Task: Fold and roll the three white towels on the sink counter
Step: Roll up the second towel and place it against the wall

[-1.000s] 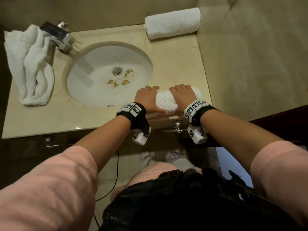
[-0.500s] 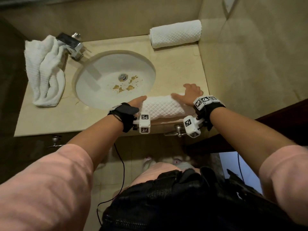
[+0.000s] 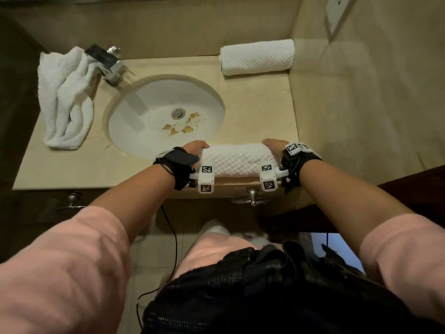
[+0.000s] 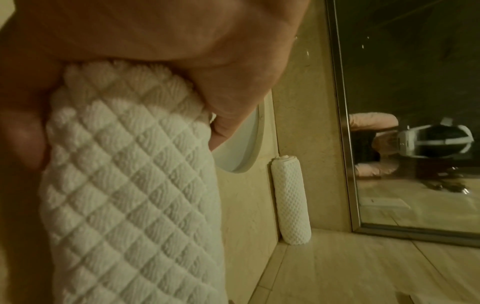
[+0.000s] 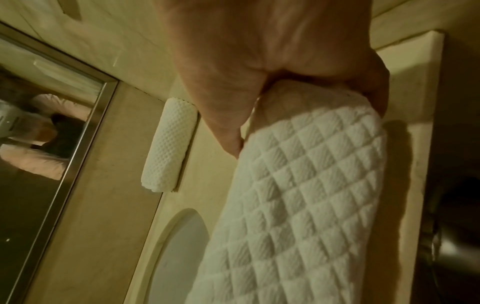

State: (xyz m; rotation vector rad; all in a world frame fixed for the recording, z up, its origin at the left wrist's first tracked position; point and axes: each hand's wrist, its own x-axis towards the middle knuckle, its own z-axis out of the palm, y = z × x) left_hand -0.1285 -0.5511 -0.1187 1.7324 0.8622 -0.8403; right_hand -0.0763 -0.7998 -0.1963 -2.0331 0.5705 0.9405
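Hands moved apart to the two ends of the rolled towel (image 3: 237, 160)
It is gripped on the counter (image 3: 260, 109) front edge by left hand (image 3: 192, 149) and right hand (image 3: 274, 143), fingers curled around it

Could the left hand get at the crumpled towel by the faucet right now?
Probably not yet: the left hand grips the rolled towel, as does the right hand. Nothing blocks the counter path to the crumpled towel.

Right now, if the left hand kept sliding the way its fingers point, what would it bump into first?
The left hand cups one end of the rolled towel, with its fingers pointing away from the person. Straight on lies the sink basin, so they would probably slip over its rim first; depth is hard to judge.
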